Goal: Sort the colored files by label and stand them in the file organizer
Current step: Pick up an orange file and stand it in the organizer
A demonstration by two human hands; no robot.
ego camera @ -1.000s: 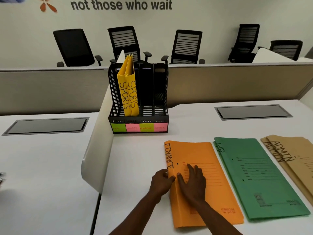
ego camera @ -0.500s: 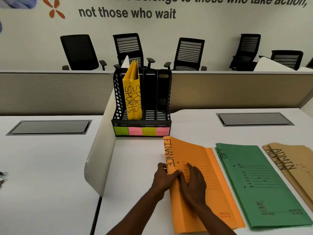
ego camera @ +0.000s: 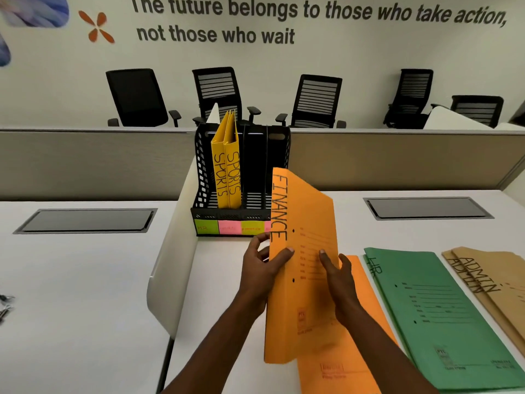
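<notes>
FINANCE file (ego camera: 305,217) now raised (nearly upright).

Left hand (ego camera: 262,270) and right hand (ego camera: 342,284) pinch, forearms extended forward.

Inside the black mesh file organizer (ego camera: 202,172), yellow card files (ego camera: 225,172) block a left slot; its right slots stand open (an upright orange card file (ego camera: 301,251) stands just before them).

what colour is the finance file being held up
The FINANCE paper file is orange with black handwritten lettering, clearest in the head view.
</notes>
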